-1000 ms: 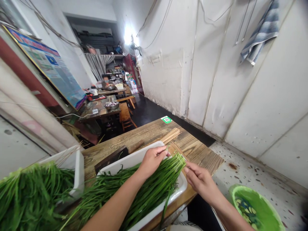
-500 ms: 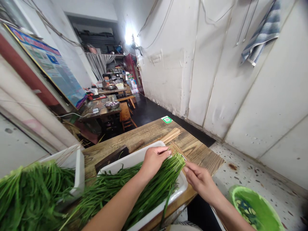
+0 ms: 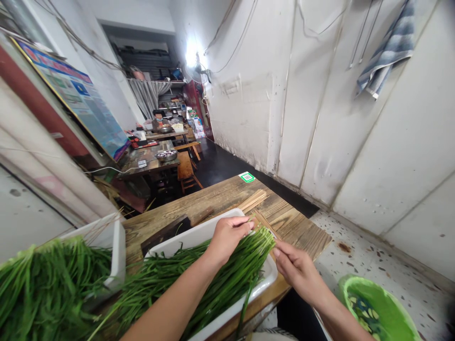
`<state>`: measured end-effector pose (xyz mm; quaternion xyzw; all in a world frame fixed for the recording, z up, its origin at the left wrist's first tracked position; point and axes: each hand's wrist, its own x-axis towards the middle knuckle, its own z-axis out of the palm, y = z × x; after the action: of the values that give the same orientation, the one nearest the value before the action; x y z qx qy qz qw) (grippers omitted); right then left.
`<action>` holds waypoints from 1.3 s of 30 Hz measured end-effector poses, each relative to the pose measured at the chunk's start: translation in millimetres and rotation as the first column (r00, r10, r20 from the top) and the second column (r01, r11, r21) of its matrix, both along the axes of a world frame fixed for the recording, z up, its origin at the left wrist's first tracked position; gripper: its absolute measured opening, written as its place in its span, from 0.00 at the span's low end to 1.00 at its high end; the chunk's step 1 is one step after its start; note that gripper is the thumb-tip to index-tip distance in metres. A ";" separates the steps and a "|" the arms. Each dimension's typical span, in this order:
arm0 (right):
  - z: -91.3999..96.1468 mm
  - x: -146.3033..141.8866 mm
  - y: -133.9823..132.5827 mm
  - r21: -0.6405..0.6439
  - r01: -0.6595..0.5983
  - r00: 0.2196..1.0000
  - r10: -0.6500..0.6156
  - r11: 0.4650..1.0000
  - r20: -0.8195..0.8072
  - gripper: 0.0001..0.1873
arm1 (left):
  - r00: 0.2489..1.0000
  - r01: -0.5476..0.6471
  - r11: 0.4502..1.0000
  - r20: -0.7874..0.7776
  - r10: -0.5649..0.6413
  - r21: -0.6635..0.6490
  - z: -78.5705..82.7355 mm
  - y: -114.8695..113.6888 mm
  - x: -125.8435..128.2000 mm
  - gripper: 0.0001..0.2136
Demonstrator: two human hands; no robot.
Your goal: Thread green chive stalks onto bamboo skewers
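Observation:
A white tray [image 3: 185, 240] on the wooden table holds a thick heap of long garlic chives [image 3: 227, 274], their pale cut ends gathered at the right. Over those ends, my left hand [image 3: 229, 237] is closed in a pinch on a chive stem. My right hand [image 3: 293, 265] pinches at the right side of the pale ends; whatever sits between its fingertips is too small to tell. Left of the tray, more chives [image 3: 53, 284] hang over a second white tray [image 3: 119, 251], with thin sticks jutting from it.
Behind the tray lie a bundle of bamboo skewers [image 3: 254, 201] and a dark-bladed knife [image 3: 165, 234]. A green QR card [image 3: 247, 177] is at the table's [image 3: 295, 222] far corner. On the floor at right stands a green bucket [image 3: 394, 312]. A person [image 3: 159, 122] sits at a far table.
Both hands keep their places at the pale chive ends. The right hand has shifted very slightly; the view has barely moved.

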<state>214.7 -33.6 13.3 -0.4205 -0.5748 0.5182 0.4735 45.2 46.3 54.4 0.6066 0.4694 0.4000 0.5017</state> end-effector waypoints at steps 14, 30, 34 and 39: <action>-3.8 -0.9 -2.2 -0.003 0.035 0.999 -0.035 0.999 0.007 0.20 | 0.997 -0.052 0.996 -0.050 0.055 0.066 -5.6 1.2 0.6 0.13; -17.9 5.8 -1.7 0.087 0.060 0.997 -0.065 0.994 0.051 0.19 | 0.699 0.538 0.842 -0.540 -0.469 -0.036 13.8 33.2 -69.7 0.17; -17.4 11.0 -8.9 0.102 0.037 0.995 -0.046 0.994 0.089 0.18 | 0.508 0.288 0.957 -0.854 -0.111 0.047 -22.9 51.7 -70.1 0.12; -16.1 11.5 -12.2 0.102 0.001 0.994 -0.012 0.995 0.106 0.17 | 0.309 0.200 0.980 -0.948 -0.078 -0.015 -58.4 53.8 -55.5 0.10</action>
<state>226.2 -45.9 -2.9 -0.4247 -0.6235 0.4635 0.4648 -10.4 100.2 -4.0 0.7890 0.5975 -0.0483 0.1347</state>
